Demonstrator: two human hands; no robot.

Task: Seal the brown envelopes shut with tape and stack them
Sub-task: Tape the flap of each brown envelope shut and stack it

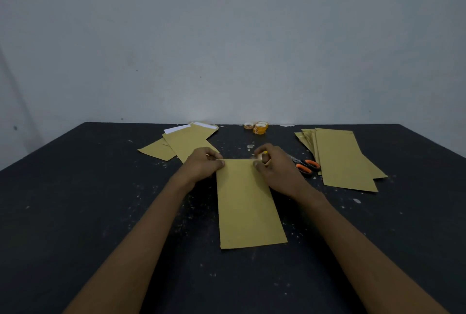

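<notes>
Along far edge of brown envelope (248,202), left hand (204,165) pinching its corner, right hand (274,167) curled round tape roll (264,158)

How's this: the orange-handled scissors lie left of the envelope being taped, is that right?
Not quite. In the head view the orange-handled scissors lie right of the envelope being taped, not left.
</notes>
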